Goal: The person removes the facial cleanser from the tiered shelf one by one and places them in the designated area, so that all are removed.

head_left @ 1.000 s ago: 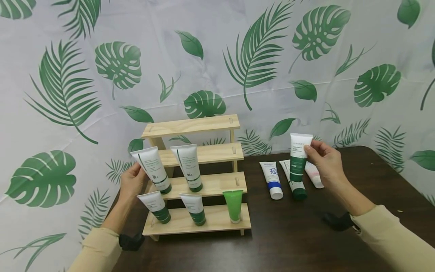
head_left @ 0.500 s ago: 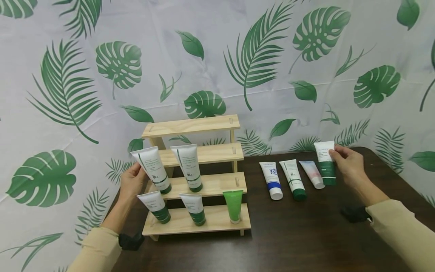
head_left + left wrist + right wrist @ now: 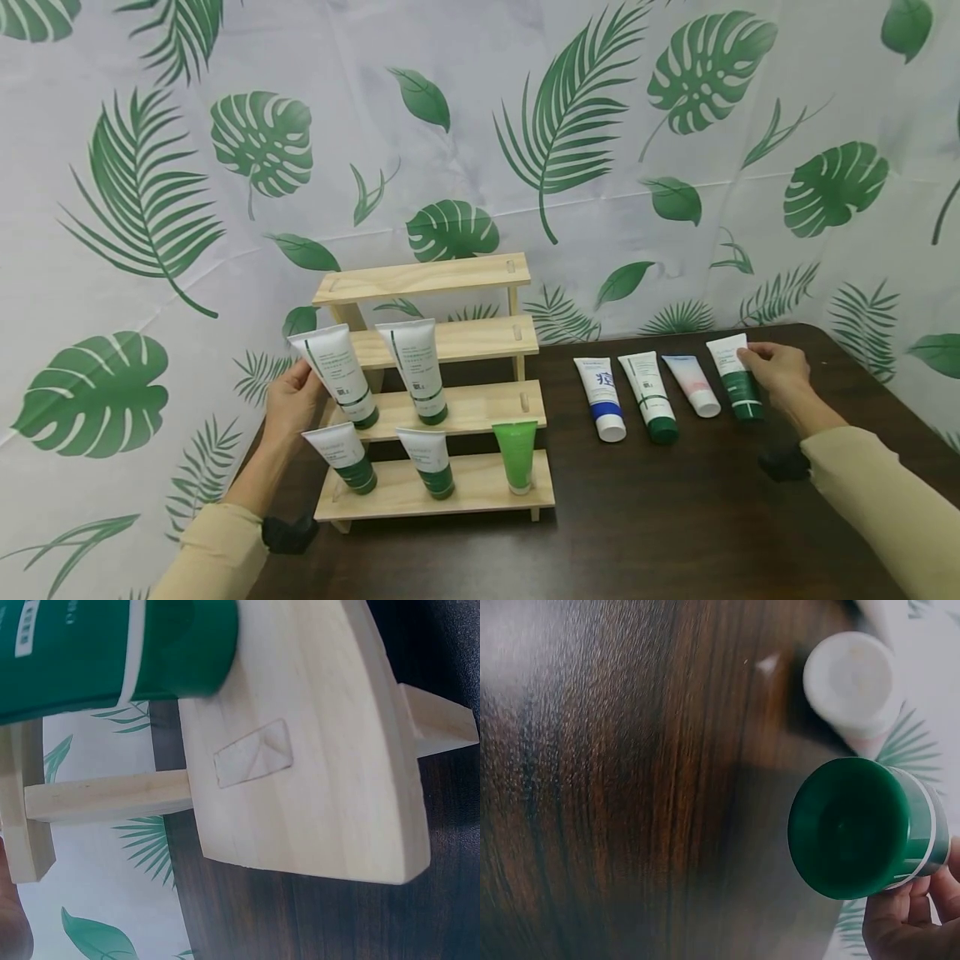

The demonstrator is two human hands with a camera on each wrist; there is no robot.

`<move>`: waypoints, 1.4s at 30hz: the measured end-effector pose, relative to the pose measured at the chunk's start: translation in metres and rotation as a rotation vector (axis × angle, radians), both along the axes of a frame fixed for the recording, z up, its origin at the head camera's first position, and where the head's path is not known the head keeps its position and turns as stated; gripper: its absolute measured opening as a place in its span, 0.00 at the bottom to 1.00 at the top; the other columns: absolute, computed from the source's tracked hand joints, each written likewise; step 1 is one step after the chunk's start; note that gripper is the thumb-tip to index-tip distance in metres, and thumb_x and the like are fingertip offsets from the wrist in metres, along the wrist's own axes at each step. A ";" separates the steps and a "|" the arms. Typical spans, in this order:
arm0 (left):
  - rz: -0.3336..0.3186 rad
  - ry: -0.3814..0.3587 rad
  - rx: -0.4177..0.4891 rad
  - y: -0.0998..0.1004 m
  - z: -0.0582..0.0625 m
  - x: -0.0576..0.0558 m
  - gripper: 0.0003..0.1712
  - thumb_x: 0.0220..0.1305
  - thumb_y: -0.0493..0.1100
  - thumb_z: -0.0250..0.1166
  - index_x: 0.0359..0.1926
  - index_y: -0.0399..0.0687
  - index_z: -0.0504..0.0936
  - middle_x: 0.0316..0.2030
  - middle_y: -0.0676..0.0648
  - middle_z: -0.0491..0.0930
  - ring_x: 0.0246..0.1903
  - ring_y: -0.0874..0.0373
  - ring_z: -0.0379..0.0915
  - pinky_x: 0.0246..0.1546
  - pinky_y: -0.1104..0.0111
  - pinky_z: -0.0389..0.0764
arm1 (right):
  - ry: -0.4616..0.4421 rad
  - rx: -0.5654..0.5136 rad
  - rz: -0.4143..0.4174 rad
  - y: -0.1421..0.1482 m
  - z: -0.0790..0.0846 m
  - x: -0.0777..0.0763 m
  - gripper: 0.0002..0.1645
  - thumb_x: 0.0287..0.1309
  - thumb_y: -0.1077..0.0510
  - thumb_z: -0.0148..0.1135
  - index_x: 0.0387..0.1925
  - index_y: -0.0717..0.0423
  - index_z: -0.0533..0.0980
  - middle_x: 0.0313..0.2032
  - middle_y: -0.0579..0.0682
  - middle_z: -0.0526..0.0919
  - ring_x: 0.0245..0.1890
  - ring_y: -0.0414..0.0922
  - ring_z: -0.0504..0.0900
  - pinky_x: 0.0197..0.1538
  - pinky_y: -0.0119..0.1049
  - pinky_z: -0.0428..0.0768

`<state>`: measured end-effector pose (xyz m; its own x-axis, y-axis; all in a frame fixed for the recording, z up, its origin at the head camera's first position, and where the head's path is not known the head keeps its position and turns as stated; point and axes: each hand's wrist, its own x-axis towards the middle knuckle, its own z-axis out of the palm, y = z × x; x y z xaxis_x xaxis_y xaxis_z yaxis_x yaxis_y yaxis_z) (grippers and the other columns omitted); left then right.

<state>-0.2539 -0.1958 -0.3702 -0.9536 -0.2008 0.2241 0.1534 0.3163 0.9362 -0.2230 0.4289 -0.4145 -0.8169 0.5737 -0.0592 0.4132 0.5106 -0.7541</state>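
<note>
My right hand (image 3: 780,371) pinches the upper side edge of a white-and-green squeeze tube (image 3: 735,367) low over the table. In the right wrist view, its green cap (image 3: 847,829) faces the camera. At the stepped wooden stand's (image 3: 480,482) left end, my left hand (image 3: 291,404) has its fingers partly hidden beside a tall white tube (image 3: 337,371); I cannot tell what they grip. One finger (image 3: 11,922) shows near the stand's wood in the left wrist view. Another tall white tube (image 3: 416,367) shares that step. Below stand two small white-and-green tubes (image 3: 345,454) and a bright green tube (image 3: 516,454).
Left of the right hand, a blue-capped tube (image 3: 600,396), a white tube with a green cap (image 3: 648,392) and a pink-and-blue tube (image 3: 692,383) lie in a row on the dark table (image 3: 660,517). A leaf-print cloth (image 3: 480,150) hangs behind.
The right hand has carried its tube rightward and down from above the row, to beside the pink-and-blue tube, uncovering the tubes beneath. The left hand has stayed in place.
</note>
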 end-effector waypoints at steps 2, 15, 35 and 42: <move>-0.002 0.006 -0.002 0.000 0.000 0.000 0.23 0.67 0.45 0.58 0.60 0.39 0.73 0.39 0.65 0.78 0.36 0.80 0.72 0.39 0.85 0.74 | -0.022 -0.009 -0.009 0.001 -0.001 -0.001 0.30 0.67 0.52 0.47 0.60 0.72 0.65 0.56 0.70 0.68 0.43 0.56 0.71 0.29 0.33 0.72; 0.028 -0.003 -0.009 0.000 0.000 0.000 0.24 0.66 0.45 0.59 0.60 0.39 0.73 0.36 0.66 0.79 0.34 0.79 0.72 0.37 0.85 0.74 | -0.061 0.002 0.007 0.009 -0.012 -0.006 0.29 0.66 0.53 0.49 0.58 0.73 0.67 0.54 0.72 0.67 0.44 0.59 0.67 0.30 0.38 0.73; 0.024 -0.031 -0.033 0.000 -0.001 0.000 0.24 0.68 0.46 0.57 0.60 0.39 0.73 0.38 0.65 0.78 0.36 0.79 0.71 0.38 0.86 0.72 | -0.103 0.024 0.057 0.015 -0.020 -0.010 0.28 0.65 0.53 0.49 0.56 0.74 0.67 0.49 0.73 0.70 0.40 0.59 0.72 0.30 0.40 0.76; 0.038 -0.049 -0.058 0.000 0.000 -0.001 0.24 0.68 0.48 0.56 0.60 0.40 0.73 0.43 0.60 0.79 0.37 0.80 0.70 0.39 0.85 0.71 | -0.115 0.012 0.018 0.011 -0.020 -0.014 0.27 0.65 0.54 0.49 0.56 0.74 0.68 0.53 0.73 0.67 0.46 0.61 0.67 0.37 0.46 0.74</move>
<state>-0.2547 -0.1957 -0.3702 -0.9558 -0.2251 0.1894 0.0944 0.3752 0.9221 -0.2370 0.4401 -0.4343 -0.8156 0.5598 -0.1461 0.4869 0.5276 -0.6961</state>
